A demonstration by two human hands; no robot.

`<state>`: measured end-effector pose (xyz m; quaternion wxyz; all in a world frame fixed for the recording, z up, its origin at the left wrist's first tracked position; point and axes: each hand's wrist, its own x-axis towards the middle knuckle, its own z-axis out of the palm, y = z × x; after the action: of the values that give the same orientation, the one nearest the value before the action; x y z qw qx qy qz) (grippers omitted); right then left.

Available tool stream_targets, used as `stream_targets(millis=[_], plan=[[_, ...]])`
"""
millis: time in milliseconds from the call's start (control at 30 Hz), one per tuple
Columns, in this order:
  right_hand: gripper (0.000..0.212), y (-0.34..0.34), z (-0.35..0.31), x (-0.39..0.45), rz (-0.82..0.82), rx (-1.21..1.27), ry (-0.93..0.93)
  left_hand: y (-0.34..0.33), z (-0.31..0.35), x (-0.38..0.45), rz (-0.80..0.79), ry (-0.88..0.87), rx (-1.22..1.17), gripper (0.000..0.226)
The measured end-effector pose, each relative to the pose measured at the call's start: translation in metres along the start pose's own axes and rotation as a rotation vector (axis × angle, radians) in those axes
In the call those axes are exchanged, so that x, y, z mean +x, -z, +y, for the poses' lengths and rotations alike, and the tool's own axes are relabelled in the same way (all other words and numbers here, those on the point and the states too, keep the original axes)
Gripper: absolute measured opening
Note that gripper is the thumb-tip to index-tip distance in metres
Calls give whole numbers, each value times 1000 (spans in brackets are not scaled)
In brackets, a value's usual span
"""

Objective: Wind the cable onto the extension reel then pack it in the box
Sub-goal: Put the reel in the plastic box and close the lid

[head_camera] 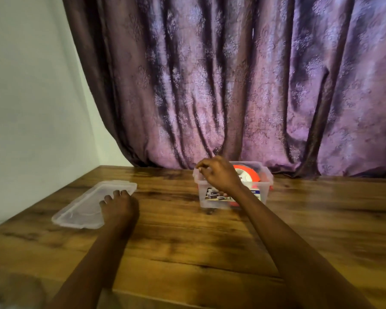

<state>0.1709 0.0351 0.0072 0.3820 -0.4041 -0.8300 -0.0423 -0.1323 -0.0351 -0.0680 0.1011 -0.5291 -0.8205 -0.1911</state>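
Orange extension reel [246,173] inside clear box [233,198] at back of wooden bench [187,241]. Right hand [218,173] pinching box's near-left rim. Left hand [118,207] flat, fingers spread on loose lid [85,206] lying well left of box.

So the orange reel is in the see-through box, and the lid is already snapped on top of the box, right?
Not quite. The orange reel is in the see-through box, but the lid is not on it. The head view shows the lid lying flat on the table, left of the box and apart from it, with the left hand on it. The box is open.
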Motion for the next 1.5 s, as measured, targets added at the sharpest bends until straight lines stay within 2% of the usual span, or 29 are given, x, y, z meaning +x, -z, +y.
stream_targets(millis=[100, 300, 400, 467, 600, 700, 800, 867, 900, 967, 1033, 1067, 1133, 1167, 1267, 1333, 1400, 1500], plan=[[19, -19, -15, 1, -2, -73, 104, 5, -23, -4, 9, -19, -32, 39], [22, -26, -20, 3, -36, -68, 62, 12, -31, -7, 35, -39, -117, 41], [25, -21, -16, 4, -47, -51, 16, 10, -26, -8, 90, -106, -169, 45], [31, -17, -11, 4, -48, -58, -7, 12, -21, -7, 128, -200, -242, 44], [63, -8, 6, 4, -41, -105, -6, 23, -3, 11, 155, -526, -269, 53], [76, 3, 19, 3, -27, -157, -3, 33, 29, 17, 198, -775, -344, 50], [68, 17, 34, -4, 4, -184, 71, 38, 66, 13, 285, -938, -369, 41], [54, 26, 45, -11, 91, -109, 95, 40, 85, 10, 356, -1001, -393, 31], [56, 31, 50, -16, 149, -60, 87, 40, 92, 10, 409, -1021, -402, 28], [65, 41, 58, -23, 227, 40, 35, 41, 101, 12, 474, -958, -468, 33], [64, 54, 65, -27, 269, 167, -23, 40, 108, 13, 462, -799, -679, 50], [59, 60, 70, -29, 294, 223, -64, 39, 112, 12, 421, -737, -822, 59], [33, 72, 80, -34, 330, 311, -167, 39, 122, 6, 323, -677, -1081, 71], [23, 77, 83, -36, 347, 341, -208, 39, 128, 3, 293, -656, -1165, 72], [43, 90, 88, -41, 428, 430, -283, 37, 146, -3, 267, -576, -1275, 57], [48, 95, 89, -44, 531, 471, -321, 37, 158, -4, 293, -539, -1286, 49], [43, 97, 91, -47, 616, 442, -375, 36, 170, -5, 291, -514, -1288, 50], [32, 96, 93, -49, 660, 380, -485, 33, 185, -6, 220, -474, -1328, 53]])
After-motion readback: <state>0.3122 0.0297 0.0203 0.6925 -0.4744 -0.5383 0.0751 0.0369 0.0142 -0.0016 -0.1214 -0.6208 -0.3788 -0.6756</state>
